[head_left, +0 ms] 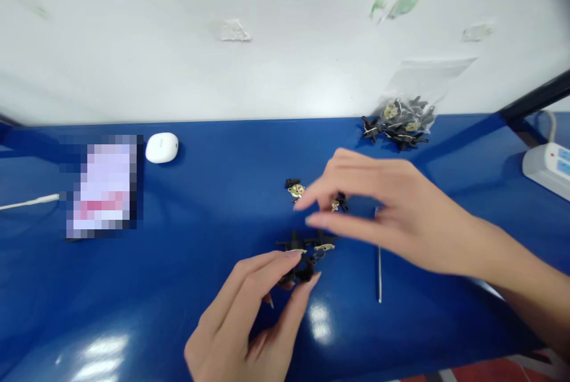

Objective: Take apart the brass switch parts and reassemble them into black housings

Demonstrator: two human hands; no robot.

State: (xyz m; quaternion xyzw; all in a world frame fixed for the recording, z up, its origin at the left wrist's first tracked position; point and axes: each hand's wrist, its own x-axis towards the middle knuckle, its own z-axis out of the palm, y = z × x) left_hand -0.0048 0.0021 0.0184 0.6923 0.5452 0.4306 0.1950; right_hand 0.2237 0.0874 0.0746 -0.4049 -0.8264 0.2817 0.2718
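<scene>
My left hand (pixel 256 305) is closed round a black plastic part with brass-coloured metal plates (pixel 306 269), thumb on one side and fingers on the other. The part's thin black arms stick out past the fingertips. Above it and to the right, my right hand (pixel 378 210) is slightly blurred, with thumb and index finger spread and nothing seen between them. Just behind those fingertips lies a small brass-coloured plate with a black piece (pixel 296 190). Another small black-and-brass piece (pixel 338 204) is partly hidden by the right fingers. A thin metal rod (pixel 380 278) lies under the right hand, its upper part covered.
A clear plastic bag (pixel 409 111) with several black-and-brass parts leans on the white wall (pixel 285 73), loose ones beside it. A white earbud case (pixel 162 148) and a pixelated phone-like object (pixel 104 186) lie left on the blue table (pixel 200 204). A white power strip (pixel 545 168) sits right.
</scene>
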